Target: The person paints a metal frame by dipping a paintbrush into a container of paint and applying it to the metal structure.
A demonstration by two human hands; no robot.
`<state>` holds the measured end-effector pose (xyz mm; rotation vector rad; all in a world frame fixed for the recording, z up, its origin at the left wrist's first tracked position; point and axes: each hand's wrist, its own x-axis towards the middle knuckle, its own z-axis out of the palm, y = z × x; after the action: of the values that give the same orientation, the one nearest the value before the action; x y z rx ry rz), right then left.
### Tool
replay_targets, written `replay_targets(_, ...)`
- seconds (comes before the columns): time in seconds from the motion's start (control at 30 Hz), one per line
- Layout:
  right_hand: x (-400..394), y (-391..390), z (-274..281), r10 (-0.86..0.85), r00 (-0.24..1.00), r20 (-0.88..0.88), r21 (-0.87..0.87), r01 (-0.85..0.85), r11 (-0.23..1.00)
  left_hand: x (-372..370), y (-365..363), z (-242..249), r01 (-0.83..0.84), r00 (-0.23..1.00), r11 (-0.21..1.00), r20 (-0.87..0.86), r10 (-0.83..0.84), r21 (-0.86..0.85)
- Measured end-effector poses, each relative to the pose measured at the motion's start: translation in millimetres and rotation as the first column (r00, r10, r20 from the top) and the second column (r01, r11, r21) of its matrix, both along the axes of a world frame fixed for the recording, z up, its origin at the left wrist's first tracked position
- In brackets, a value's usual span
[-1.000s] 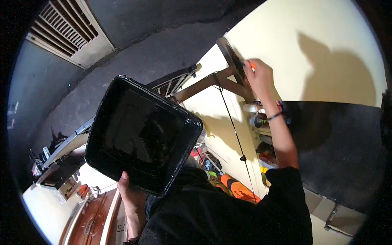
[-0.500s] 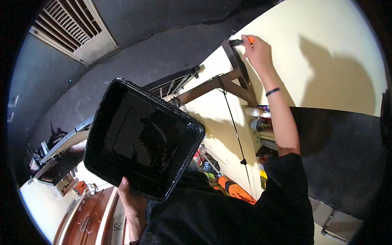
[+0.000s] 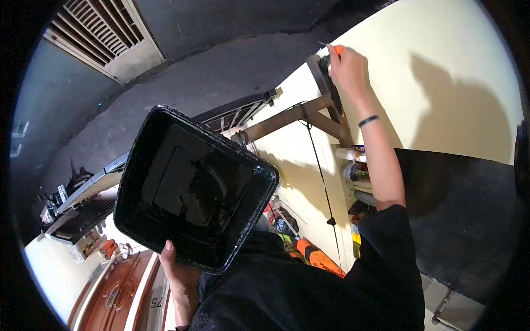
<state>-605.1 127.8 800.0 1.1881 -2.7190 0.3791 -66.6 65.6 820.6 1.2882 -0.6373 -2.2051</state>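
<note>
My left hand (image 3: 175, 268) grips the near edge of a black tray (image 3: 193, 187) that holds glossy black paint, tilted up in front of me. My right hand (image 3: 349, 67) is raised to the top end of a brown wooden bracket (image 3: 326, 107) fixed to the cream wall (image 3: 441, 66). It is shut on a small brush with an orange handle (image 3: 334, 52), whose dark tip rests on the bracket's top edge. A black band sits on that wrist.
A black painted panel (image 3: 464, 204) covers the wall's lower right. A shelf with bottles and cans (image 3: 353, 165) sits under the bracket. A white louvred vent (image 3: 105, 33) and grey ceiling lie above; a black cord (image 3: 323, 182) hangs down the wall.
My right hand has moved from the bracket's sloping side up to its top end with the brush. The tray has stayed almost still in my left hand.
</note>
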Motion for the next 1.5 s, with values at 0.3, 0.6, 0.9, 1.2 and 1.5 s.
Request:
replay_targets(0.3,16,15,4,-0.055,0.988,0.145,-0.065,0.065,0.996,6,2,-1,-0.019,1.000,1.000,0.005,0.019,0.009)
replay_targets(0.6,16,7,2,0.070,0.997,0.022,-0.117,-0.067,0.991,10,-1,-3,-0.030,0.999,0.999,-0.041,0.031,0.014)
replay_targets(0.9,17,9,2,0.054,0.997,0.060,-0.085,-0.048,0.995,4,-4,6,-0.059,0.998,0.998,0.018,0.059,0.030)
replay_targets(1.2,39,67,7,0.023,0.988,0.151,-0.061,-0.014,0.998,9,-6,-1,-0.055,0.998,0.998,-0.004,0.055,-0.001)
replay_targets(1.5,9,9,9,0.061,0.996,0.070,0.068,-0.066,0.996,9,-16,1,0.004,1.000,1.000,-0.026,-0.005,-0.030)
